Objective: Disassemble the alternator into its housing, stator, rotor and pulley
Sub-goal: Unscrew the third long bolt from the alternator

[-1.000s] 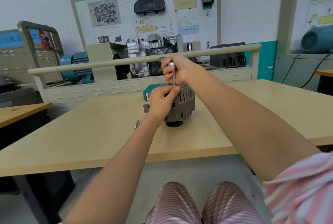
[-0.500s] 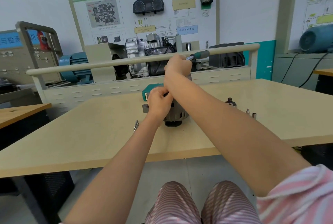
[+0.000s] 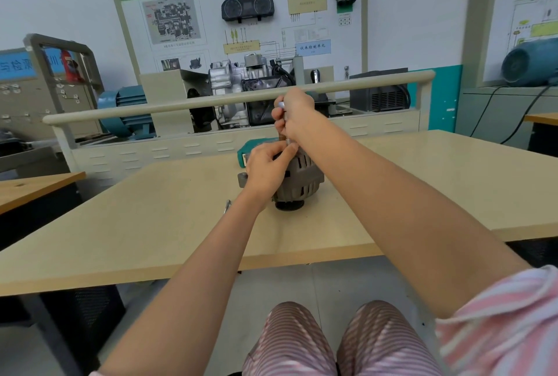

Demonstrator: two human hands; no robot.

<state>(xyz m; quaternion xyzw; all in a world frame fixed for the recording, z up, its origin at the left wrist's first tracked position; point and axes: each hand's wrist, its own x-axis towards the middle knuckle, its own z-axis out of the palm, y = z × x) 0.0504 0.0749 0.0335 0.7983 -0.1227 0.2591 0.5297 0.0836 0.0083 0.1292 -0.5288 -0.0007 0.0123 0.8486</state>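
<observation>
The alternator [image 3: 297, 183] stood on its pulley end in the middle of the table [image 3: 151, 224], well away from every edge. Your left hand [image 3: 265, 168] gripped its upper housing. Your right hand [image 3: 294, 114] was curled around a metal tool [image 3: 284, 121] standing upright on the top. A small metal piece [image 3: 227, 206] lay near your left wrist.

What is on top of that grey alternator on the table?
Both hands: the left hand grips the alternator's top, the right hand holds a metal tool upright above it. The fastener underneath is covered.
</observation>
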